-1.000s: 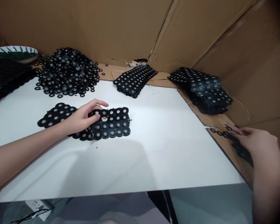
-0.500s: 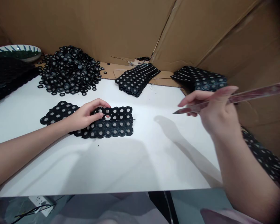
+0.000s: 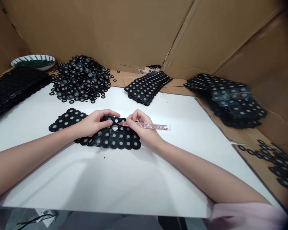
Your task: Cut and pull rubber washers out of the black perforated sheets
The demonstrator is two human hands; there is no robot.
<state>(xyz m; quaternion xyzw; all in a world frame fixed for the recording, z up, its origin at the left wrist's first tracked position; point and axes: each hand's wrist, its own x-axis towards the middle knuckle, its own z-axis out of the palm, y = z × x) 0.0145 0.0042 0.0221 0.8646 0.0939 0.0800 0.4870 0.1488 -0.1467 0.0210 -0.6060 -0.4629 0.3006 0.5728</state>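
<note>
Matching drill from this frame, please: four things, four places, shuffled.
Things:
1. bowl
2. loose ring pile
3. pink tool
4. left hand

Places:
A. in the right hand
B. far left corner
C. pressing on the black sheet on the white board
D. back of the board, right of the bowl

Pairs: 1-B, 2-D, 3-A, 4-C

Black sheet (image 3: 110, 137) dotted with grey circles under both grips; pink glittery tool (image 3: 151, 126) in the right grip; white bench (image 3: 124, 179); brown cardboard (image 3: 124, 28) beyond; blue-green striped bowl (image 3: 33, 60).
</note>
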